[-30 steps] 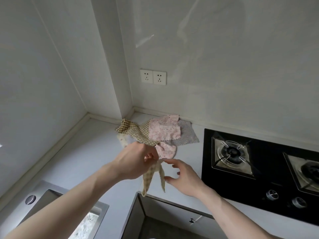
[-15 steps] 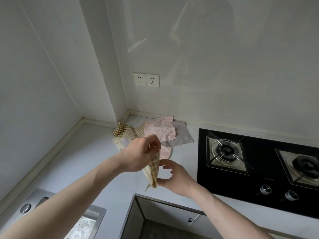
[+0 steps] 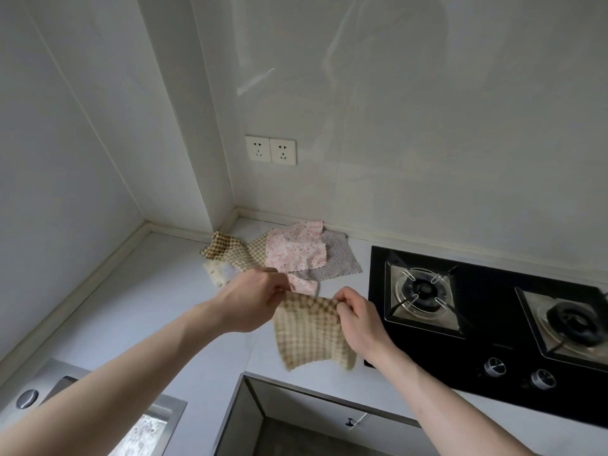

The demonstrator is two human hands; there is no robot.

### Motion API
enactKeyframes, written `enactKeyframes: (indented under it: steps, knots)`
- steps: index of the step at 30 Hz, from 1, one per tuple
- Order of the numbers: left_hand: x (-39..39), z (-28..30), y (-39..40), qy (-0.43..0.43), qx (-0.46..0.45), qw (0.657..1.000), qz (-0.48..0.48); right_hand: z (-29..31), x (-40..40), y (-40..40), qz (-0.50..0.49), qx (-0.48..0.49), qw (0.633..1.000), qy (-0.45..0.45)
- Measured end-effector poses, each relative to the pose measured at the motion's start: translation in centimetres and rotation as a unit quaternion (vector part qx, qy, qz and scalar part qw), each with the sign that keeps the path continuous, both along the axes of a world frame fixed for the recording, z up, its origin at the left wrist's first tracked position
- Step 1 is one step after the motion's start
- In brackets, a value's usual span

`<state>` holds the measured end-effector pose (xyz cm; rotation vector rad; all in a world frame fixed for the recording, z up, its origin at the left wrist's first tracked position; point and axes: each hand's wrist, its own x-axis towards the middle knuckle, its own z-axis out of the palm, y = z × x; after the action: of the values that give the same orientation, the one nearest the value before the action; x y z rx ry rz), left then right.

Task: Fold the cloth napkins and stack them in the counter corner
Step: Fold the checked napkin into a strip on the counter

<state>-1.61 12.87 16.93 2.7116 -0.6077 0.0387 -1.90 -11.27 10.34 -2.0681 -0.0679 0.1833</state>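
Note:
A tan checked napkin (image 3: pixel 311 334) hangs spread out above the counter's front edge. My left hand (image 3: pixel 253 301) pinches its top left corner and my right hand (image 3: pixel 357 319) pinches its top right corner. Behind the hands, a loose pile of napkins lies on the white counter (image 3: pixel 148 291) near the wall corner: a pink flowered napkin (image 3: pixel 296 251) on top, a brown checked napkin (image 3: pixel 227 250) to its left, a grey flowered napkin (image 3: pixel 339 261) to its right. My left hand hides the pile's near edge.
A black gas hob (image 3: pixel 493 311) with two burners and two knobs fills the counter to the right. A steel sink (image 3: pixel 49 390) sits at the lower left. A double wall socket (image 3: pixel 270 150) is above the corner. The counter's front edge drops off just below the napkin.
The checked napkin was bunched and dangling from my left hand. My right hand has taken its other corner, and the two hands have pulled it open into a flat hanging sheet.

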Motion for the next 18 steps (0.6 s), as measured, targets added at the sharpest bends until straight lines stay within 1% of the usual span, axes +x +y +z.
enactKeyframes:
  steps: [1, 3, 5, 7, 8, 9, 11, 13, 15, 18]
  knots:
    - [0.3, 0.0, -0.5, 0.012, -0.025, 1.000, 0.000, 0.3, 0.4, -0.4, 0.012, 0.008, 1.000, 0.002]
    - [0.8, -0.1, -1.5, 0.072, -0.087, 0.993, 0.011, 1.0, 0.8, -1.1, 0.054, 0.000, 0.999, 0.004]
    - [1.3, -0.1, -2.5, 0.146, -0.152, 0.977, 0.022, 0.8, 1.1, -1.9, 0.099, -0.052, 0.994, -0.003]
    - [2.0, -0.7, -3.6, 0.181, -0.194, 0.964, 0.023, -0.4, 1.9, -2.5, 0.108, -0.118, 0.987, -0.032]
    - [2.4, -1.2, -4.1, 0.189, -0.205, 0.960, 0.021, -1.3, 2.4, -2.8, 0.104, -0.129, 0.985, -0.050]
    - [2.9, -1.8, -4.6, 0.192, -0.214, 0.958, 0.020, -2.4, 3.1, -3.1, 0.094, -0.125, 0.986, -0.066]
    - [4.1, -3.7, -5.4, 0.204, -0.237, 0.949, 0.029, -5.1, 4.6, -3.8, 0.071, -0.101, 0.990, -0.067]
    - [5.2, -6.4, -6.1, 0.243, -0.292, 0.924, 0.046, -7.9, 5.8, -4.4, 0.061, -0.082, 0.993, -0.058]
    - [6.0, -9.3, -6.8, 0.284, -0.341, 0.894, 0.061, -10.6, 6.6, -4.8, 0.060, -0.042, 0.997, -0.029]
    - [7.3, -14.0, -7.6, 0.304, -0.379, 0.870, 0.083, -15.0, 7.9, -5.5, 0.055, 0.018, 0.998, 0.007]
